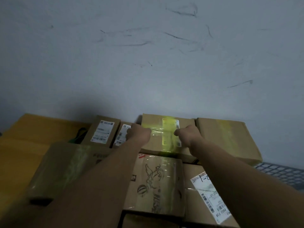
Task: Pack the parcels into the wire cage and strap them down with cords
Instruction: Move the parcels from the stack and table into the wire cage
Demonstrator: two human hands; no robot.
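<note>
Back row against the wall (148,63), left to right: two small boxes (102,130), middle parcel (162,137), right parcel (227,139); before them large left box (65,165), printed box (158,181), labelled box (202,195) side by side; cords (79,135) behind the large left box, left of the small boxes; wire mesh (283,173) far right.

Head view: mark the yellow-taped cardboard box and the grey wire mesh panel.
Yellow-taped cardboard box (163,129): head view, its taped top face.
Grey wire mesh panel (283,173): head view, bare mesh at right.
</note>
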